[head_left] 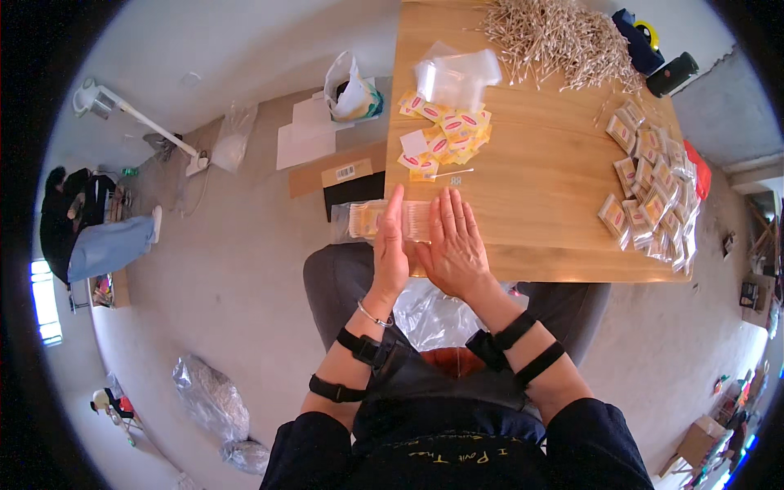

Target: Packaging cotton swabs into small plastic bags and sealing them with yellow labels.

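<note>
A clear bag of cotton swabs [359, 222] with a yellow card lies at the table's near left corner, partly over the edge. My left hand [393, 249] stands edge-on across the bag, its fingers stretched out. Flat beside it, my right hand [459, 249] has its fingers straight and reaches to the bag's right end. Neither hand grips anything that I can see. Just beyond them lie a single cotton swab [452, 173] and a pile of yellow and white cards [454, 135].
Clear plastic bags [457, 77] lie behind the cards. A heap of loose cotton swabs [563, 41] covers the far side of the wooden table [539, 204]. Filled swab packets [651, 184] are piled at the right edge. A dark cylinder [673, 75] sits at the far right corner.
</note>
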A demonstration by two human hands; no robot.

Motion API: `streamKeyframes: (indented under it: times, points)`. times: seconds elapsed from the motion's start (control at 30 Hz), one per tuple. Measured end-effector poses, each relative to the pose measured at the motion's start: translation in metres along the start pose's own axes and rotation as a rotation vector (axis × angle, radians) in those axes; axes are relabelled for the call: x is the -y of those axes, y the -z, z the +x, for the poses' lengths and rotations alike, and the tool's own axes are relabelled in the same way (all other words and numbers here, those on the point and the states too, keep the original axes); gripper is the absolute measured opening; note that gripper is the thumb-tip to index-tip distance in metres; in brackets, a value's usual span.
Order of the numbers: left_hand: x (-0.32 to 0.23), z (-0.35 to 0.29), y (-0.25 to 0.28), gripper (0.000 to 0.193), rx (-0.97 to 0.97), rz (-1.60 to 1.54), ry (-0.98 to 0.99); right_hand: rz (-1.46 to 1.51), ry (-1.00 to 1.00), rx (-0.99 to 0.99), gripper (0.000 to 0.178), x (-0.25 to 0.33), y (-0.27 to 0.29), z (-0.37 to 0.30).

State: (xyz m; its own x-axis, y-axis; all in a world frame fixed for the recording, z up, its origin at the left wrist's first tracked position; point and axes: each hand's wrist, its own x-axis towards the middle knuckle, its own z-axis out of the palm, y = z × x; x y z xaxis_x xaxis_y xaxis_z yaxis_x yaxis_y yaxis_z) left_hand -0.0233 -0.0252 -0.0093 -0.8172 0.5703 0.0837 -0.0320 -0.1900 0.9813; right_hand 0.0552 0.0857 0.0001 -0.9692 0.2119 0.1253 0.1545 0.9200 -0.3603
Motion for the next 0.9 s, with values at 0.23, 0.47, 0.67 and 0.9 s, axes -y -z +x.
streamKeyframes:
  times: [0.23, 0.47, 0.67, 0.9]
  points:
    - [0.0, -0.005, 0.001, 0.072, 0.003, 0.027, -0.011, 0.241, -0.007, -0.072, 0.075, -0.005, 0.009, 0.0]
    - [0.007, -0.003, 0.001, 0.071, -0.018, 0.028, -0.038, 0.637, -0.018, -0.255, 0.081, -0.006, -0.002, 0.004]
    - [0.005, 0.006, 0.0, 0.069, -0.029, -0.003, -0.09, 0.518, -0.057, -0.277, 0.074, -0.009, -0.002, 0.007]
    - [0.003, 0.008, -0.001, 0.07, -0.023, 0.094, -0.067, 0.302, 0.022, -0.165, 0.06, -0.007, 0.003, 0.008]
